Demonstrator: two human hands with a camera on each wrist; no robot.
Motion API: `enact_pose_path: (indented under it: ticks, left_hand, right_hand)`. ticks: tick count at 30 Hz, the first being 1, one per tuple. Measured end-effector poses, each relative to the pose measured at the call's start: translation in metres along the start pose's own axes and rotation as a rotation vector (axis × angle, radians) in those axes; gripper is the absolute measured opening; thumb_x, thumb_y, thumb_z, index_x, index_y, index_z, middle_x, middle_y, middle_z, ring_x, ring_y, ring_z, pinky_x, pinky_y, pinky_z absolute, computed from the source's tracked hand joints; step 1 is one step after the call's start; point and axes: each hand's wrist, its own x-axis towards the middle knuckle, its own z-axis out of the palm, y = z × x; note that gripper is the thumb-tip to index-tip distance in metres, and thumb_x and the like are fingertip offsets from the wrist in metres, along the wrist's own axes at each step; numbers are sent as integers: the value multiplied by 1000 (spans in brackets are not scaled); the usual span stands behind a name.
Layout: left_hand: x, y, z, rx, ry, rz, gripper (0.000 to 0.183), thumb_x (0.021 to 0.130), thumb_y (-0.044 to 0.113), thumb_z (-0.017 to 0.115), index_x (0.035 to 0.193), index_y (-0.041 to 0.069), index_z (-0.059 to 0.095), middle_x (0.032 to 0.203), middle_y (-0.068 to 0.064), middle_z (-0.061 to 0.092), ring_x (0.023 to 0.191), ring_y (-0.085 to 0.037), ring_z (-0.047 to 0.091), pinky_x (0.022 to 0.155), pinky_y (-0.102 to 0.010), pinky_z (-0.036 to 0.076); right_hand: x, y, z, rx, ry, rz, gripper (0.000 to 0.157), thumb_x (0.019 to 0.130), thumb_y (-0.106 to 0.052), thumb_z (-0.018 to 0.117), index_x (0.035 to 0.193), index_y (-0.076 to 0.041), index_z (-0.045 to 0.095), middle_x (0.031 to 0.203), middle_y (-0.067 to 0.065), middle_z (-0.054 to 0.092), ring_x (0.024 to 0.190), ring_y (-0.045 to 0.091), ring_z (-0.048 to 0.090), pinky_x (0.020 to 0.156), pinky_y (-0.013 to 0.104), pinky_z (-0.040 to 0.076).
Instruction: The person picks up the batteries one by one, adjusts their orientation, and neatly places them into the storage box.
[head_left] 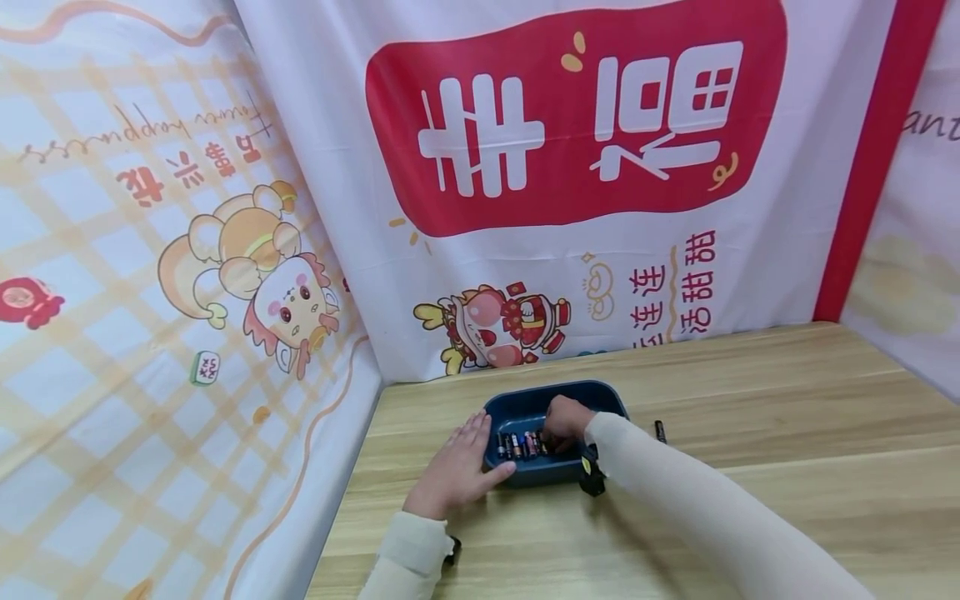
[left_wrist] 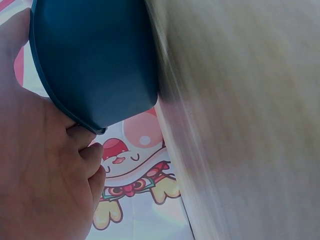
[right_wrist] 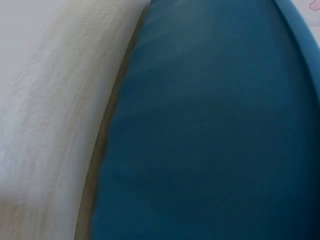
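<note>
A dark blue bin [head_left: 536, 477] stands on the wooden table, with a row of several small batteries [head_left: 517, 446] lying side by side on its floor. My left hand [head_left: 459, 471] rests against the bin's left end, fingers along the rim and thumb at the front corner. The left wrist view shows this hand [left_wrist: 47, 160] touching the rim of the bin [left_wrist: 95, 55] from outside. Inside the bin, my right hand [head_left: 567, 419] reaches down with bent fingers at the row's right end. Its fingertips are hidden, so any hold on a battery does not show. Only the bin's wall [right_wrist: 210, 120] fills the right wrist view.
A black cylinder [head_left: 660, 431], perhaps another battery, lies on the table [head_left: 750, 400] right of the bin, close to my right sleeve [head_left: 675, 475]. Printed cloth [head_left: 480, 275] hangs behind the table, and a checked cloth [head_left: 187, 400] borders its left side.
</note>
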Motion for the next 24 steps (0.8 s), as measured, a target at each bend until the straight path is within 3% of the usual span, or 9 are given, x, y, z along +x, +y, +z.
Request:
enact_pose_path:
  ticks: [7,17,24]
  left_hand:
    - [-1,1,-1,-7,0,-16,97,90,75,34,156,5,16,161,-8,12,147,-22,11,116,-42,15]
    - [-1,1,0,-10,7,-20,97,90,75,35,156,7,15,161,-7,11,147,-21,10,116,-42,15]
    - [0,-1,2,10,10,-17,97,90,75,34,156,7,14,162,-6,11,147,-21,10,116,-41,15]
  right_hand:
    - [-10,0,-11,-21,-40,-43,8,90,-2,63,92,-1,71,87,11,66,77,24,66,66,36,59]
    - [-22,2,-44,9,-69,-73,14,89,-3,66,102,2,68,89,13,66,79,25,67,65,34,59]
    - [-46,2,-67,22,-71,-104,22,90,-3,66,110,5,65,96,14,65,82,26,67,70,37,59]
